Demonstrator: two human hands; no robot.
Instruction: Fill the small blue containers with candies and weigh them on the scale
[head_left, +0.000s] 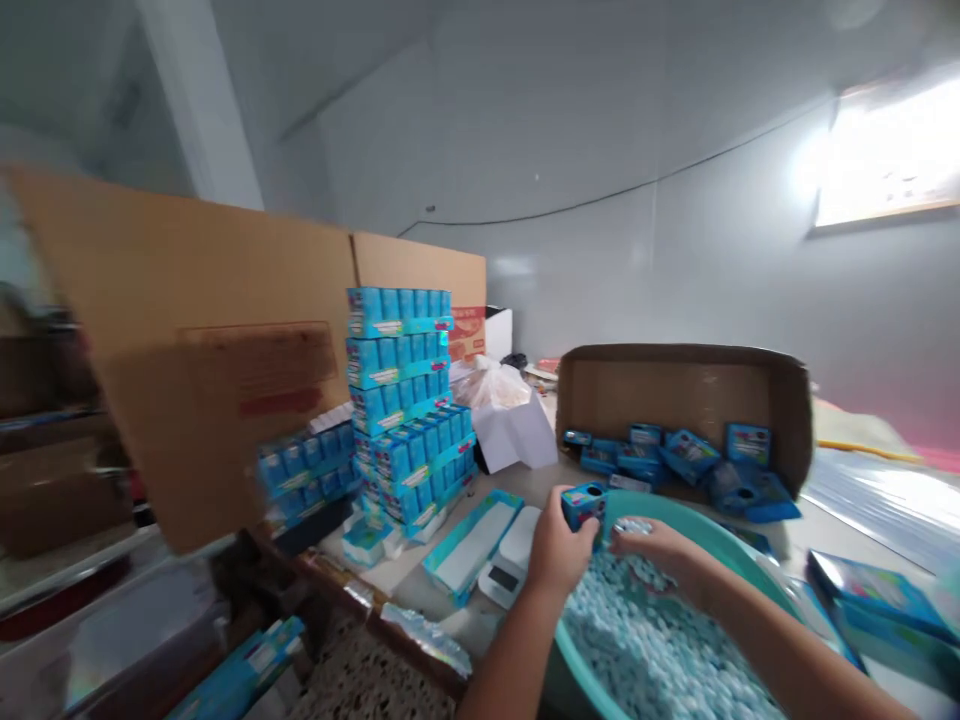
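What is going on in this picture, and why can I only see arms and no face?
The camera sits on a person's head and looks down, so you see only their own arms. The left hand holds a small blue box. The right hand rests on little pale blue pieces filling a teal basin. Behind it, an open cardboard box holds more small blue boxes. To the left stands a tall stack of blue packs, with a white scale on the table nearby.
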